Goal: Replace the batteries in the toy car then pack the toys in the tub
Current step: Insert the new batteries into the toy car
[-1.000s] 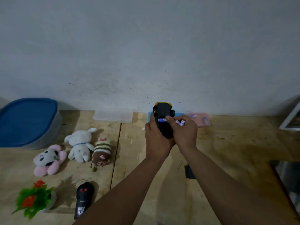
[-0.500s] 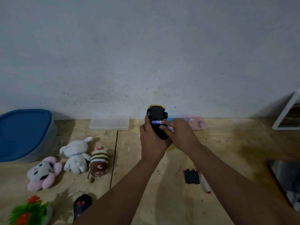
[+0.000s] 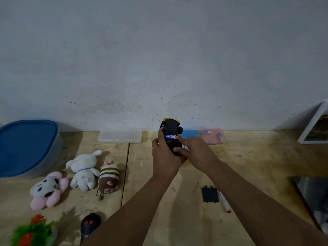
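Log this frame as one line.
left hand: holds toy car underside up | right hand: seating battery | battery cover: off, on table

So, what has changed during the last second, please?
The right hand pushed one battery into the toy car; its index finger now presses there, another battery still in the palm. The left hand keeps gripping the car. Plush toys, tub and cover unmoved.

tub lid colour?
Blue: the tub lid sits on a greyish tub, far left in the head view.
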